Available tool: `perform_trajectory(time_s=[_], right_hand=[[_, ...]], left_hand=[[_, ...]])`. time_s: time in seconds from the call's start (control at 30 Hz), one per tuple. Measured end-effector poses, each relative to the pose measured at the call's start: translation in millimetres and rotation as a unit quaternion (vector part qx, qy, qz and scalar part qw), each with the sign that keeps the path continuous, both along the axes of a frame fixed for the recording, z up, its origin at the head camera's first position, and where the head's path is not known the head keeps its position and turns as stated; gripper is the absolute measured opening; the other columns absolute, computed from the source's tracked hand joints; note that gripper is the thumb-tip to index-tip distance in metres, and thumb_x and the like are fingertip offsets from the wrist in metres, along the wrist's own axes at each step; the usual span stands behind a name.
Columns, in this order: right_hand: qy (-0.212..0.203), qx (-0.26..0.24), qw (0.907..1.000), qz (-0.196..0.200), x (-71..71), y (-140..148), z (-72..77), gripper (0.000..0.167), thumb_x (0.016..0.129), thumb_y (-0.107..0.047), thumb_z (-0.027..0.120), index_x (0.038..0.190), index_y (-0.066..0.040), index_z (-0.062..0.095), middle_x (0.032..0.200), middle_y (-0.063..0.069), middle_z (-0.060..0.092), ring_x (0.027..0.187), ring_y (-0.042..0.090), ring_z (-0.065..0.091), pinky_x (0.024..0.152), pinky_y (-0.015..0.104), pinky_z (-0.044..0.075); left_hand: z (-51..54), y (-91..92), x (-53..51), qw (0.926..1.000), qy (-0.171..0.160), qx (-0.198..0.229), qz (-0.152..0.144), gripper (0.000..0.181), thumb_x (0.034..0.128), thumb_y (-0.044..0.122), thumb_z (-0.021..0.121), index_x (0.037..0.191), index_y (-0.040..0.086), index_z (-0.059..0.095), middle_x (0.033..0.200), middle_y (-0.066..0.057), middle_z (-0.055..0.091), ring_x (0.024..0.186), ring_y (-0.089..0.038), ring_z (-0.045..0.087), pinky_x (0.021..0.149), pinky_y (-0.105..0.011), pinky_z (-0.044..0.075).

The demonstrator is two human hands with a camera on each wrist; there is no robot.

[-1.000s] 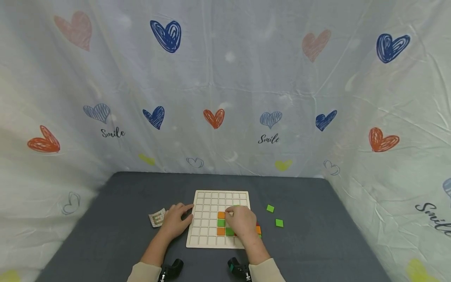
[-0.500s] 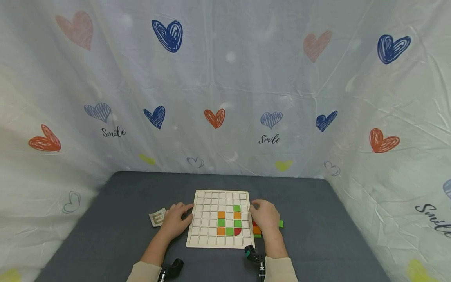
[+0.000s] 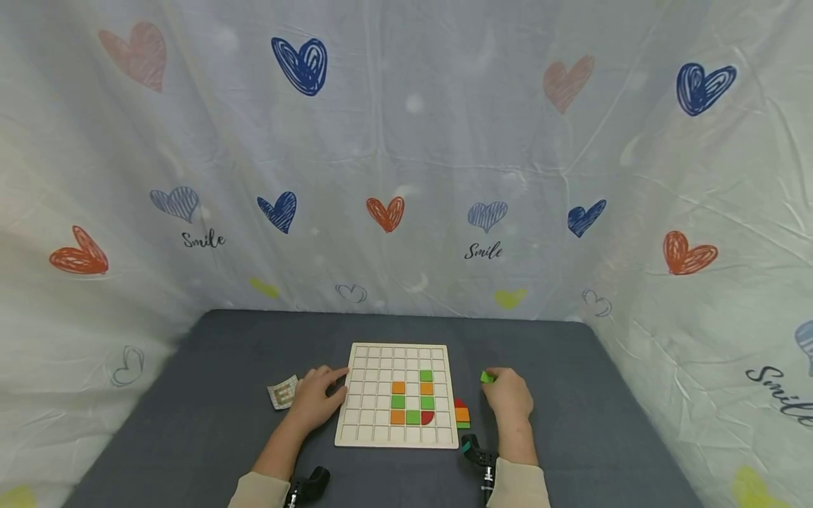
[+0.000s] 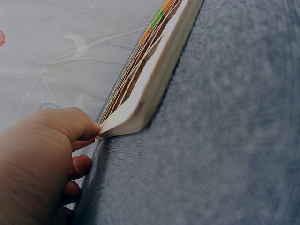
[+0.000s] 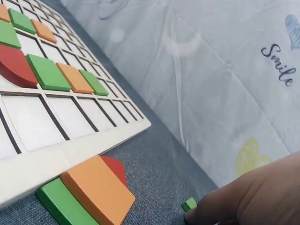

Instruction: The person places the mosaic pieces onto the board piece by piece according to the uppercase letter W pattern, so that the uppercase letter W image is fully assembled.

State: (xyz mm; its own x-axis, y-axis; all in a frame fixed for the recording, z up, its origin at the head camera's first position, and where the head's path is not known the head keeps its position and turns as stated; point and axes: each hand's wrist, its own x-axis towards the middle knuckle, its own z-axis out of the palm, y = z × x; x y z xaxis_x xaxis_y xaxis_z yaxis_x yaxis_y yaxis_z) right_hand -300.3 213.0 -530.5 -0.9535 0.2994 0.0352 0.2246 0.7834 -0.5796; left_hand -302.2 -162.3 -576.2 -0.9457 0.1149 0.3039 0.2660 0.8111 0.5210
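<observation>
The pale grid board (image 3: 371, 439) lies flat, holding several green and orange square tiles and one red rounded tile (image 3: 428, 418). My left hand (image 3: 315, 399) rests at its left side with index finger and thumb touching the edge; in the left wrist view the hand (image 4: 42, 157) meets a board corner. Right of the board, my right hand (image 3: 510, 397) pinches a green tile (image 3: 487, 377) at the table surface. The right wrist view shows that green tile (image 5: 189, 204) against the fingertips of the hand (image 5: 255, 199). Whatever lies under the right palm is hidden.
Beside the board's right edge sit loose red, orange (image 3: 461, 415) and green pieces, close together. A small patterned card (image 3: 283, 392) lies left of my left hand. The dark grey table (image 3: 571, 437) ends at a pale curtain (image 3: 406, 141) printed with hearts.
My right hand has moved from above the board to the right and taken hold of a green tile. An orange and a green tile on the board are uncovered. My left hand has stayed put.
</observation>
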Motion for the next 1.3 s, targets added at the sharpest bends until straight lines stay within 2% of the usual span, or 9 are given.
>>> perform_trajectory(time_s=[0.23,0.4,0.63,0.73,0.87,1.07,1.3], right_hand=[[0.006,-0.005,0.9999,-0.013,0.0,2,-1.0,0.038,0.087,-0.012,0.076,0.123,0.002,0.072,0.117,0.025,0.069,0.083,0.035,0.067,0.066,0.050,0.052],[-0.001,-0.003,0.9998,-0.017,-1.3,3,-3.3,0.035,0.088,-0.014,0.076,0.119,0.003,0.074,0.113,0.024,0.071,0.078,0.032,0.067,0.063,0.047,0.052],[0.059,0.000,0.9983,0.003,-4.2,6,-0.1,0.033,0.088,-0.017,0.075,0.116,0.000,0.075,0.104,0.017,0.073,0.072,0.023,0.063,0.060,0.041,0.050],[0.089,0.008,0.9956,0.030,-4.5,2,5.6,0.033,0.087,-0.018,0.076,0.117,-0.003,0.076,0.087,0.009,0.069,0.067,0.019,0.057,0.057,0.037,0.045],[0.130,0.016,0.9874,0.089,-2.6,-9,17.4,0.032,0.090,-0.019,0.077,0.120,-0.006,0.076,0.070,0.000,0.050,0.059,0.016,0.044,0.054,0.033,0.035],[0.156,0.016,0.9738,0.165,4.7,-32,36.3,0.030,0.093,-0.023,0.078,0.120,-0.011,0.076,0.068,-0.003,0.042,0.057,0.013,0.037,0.056,0.032,0.031],[0.168,0.044,0.9547,0.242,12.3,-61,47.3,0.025,0.091,-0.027,0.081,0.114,-0.017,0.078,0.065,-0.007,0.040,0.056,0.009,0.034,0.053,0.028,0.028]], left_hand=[[-0.4,-0.4,0.3,1.0000,0.001,0.002,-0.004,0.036,0.0949,0.021,0.071,0.130,0.011,0.073,0.083,0.006,0.048,0.074,-0.014,0.037,0.071,-0.039,0.028],[-0.5,-0.7,0.1,1.0000,-0.004,-0.001,-0.003,0.036,0.0957,0.021,0.071,0.130,0.011,0.073,0.083,0.006,0.048,0.074,-0.014,0.037,0.071,-0.039,0.028],[0.0,-0.3,-0.4,1.0000,-0.007,-0.001,-0.006,0.036,0.0962,0.021,0.070,0.131,0.011,0.072,0.083,0.005,0.048,0.075,-0.014,0.037,0.072,-0.039,0.028],[0.2,0.1,-0.5,1.0000,-0.005,-0.002,-0.005,0.036,0.0958,0.021,0.071,0.131,0.012,0.072,0.083,0.006,0.048,0.075,-0.013,0.037,0.072,-0.039,0.028],[0.3,-0.6,0.5,1.0000,-0.001,-0.003,-0.003,0.036,0.0954,0.021,0.071,0.130,0.012,0.073,0.082,0.007,0.047,0.074,-0.013,0.036,0.071,-0.038,0.028],[-0.3,-2.1,1.2,0.9999,-0.008,-0.002,-0.006,0.036,0.0965,0.021,0.070,0.131,0.012,0.072,0.083,0.006,0.047,0.074,-0.014,0.036,0.071,-0.039,0.028],[-0.4,-1.6,0.7,1.0000,-0.001,0.000,-0.009,0.036,0.0962,0.022,0.070,0.131,0.012,0.072,0.083,0.007,0.047,0.074,-0.013,0.035,0.071,-0.038,0.027]])
